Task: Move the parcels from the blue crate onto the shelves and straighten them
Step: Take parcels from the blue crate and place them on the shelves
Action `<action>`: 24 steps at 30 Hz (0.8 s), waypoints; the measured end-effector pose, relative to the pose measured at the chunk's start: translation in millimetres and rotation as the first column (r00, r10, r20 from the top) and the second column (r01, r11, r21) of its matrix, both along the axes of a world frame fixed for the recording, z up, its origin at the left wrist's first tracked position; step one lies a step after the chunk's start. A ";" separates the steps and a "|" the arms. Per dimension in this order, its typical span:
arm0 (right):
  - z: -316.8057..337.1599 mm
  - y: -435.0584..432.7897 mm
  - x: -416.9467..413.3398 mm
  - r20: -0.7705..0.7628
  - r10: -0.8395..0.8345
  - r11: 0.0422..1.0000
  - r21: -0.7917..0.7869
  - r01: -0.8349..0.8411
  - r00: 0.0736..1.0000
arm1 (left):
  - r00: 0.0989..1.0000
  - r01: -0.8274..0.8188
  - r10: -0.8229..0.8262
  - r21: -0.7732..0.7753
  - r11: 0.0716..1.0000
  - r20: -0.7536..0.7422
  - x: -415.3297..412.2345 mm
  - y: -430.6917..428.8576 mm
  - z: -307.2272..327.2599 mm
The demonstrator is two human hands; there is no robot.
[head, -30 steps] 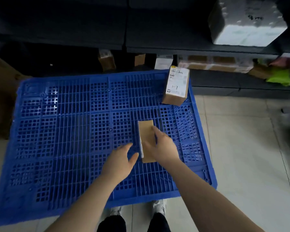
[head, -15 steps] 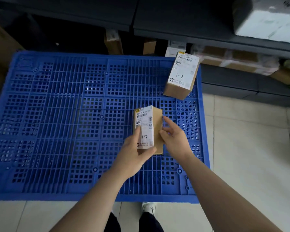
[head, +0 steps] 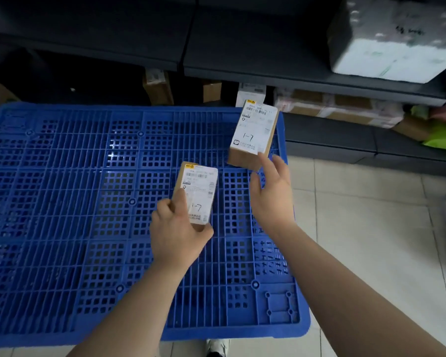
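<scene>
Two small parcels sit over the blue crate. Nearest, the left hand grips the labelled parcel, thumb on its label. Just beyond, the right hand is spread open, holding nothing, fingertips touching the near corner of the second parcel. Behind stand the dark shelves.

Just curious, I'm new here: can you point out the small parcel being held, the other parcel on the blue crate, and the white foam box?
held parcel (head: 200, 191), head view, white label face
second parcel (head: 255, 130), head view, label
white foam box (head: 394, 52), head view, front side
</scene>
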State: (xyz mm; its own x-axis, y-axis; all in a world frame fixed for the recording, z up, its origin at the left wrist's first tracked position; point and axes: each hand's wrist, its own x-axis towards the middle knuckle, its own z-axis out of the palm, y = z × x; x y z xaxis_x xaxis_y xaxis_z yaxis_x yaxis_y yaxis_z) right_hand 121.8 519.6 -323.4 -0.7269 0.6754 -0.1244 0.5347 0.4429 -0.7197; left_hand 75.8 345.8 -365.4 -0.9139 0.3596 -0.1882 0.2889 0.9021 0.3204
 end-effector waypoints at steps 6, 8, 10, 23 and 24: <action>-12.5 32.3 -67.3 0.267 -0.032 0.964 0.262 -0.041 0.963 | 0.999 -0.003 0.008 -0.126 0.992 0.038 -23.4 5.2 -3.8; -19.7 36.3 -83.6 0.361 -0.055 0.962 0.268 -0.047 0.931 | 0.998 0.017 -0.010 -0.116 0.993 0.065 -26.9 4.1 -7.2; -23.4 36.2 -94.0 0.389 -0.068 0.982 0.187 -0.006 0.919 | 0.995 0.032 -0.026 -0.064 0.997 0.100 -29.5 1.0 -11.2; 41.2 -41.4 -48.0 0.210 0.213 0.973 0.043 -0.227 0.954 | 0.921 -0.357 0.274 0.320 0.878 0.275 -27.5 -74.1 61.8; 53.0 -53.1 -47.1 0.205 0.247 0.964 0.043 -0.261 0.947 | 0.912 -0.386 0.304 0.322 0.865 0.276 -27.9 -85.0 75.9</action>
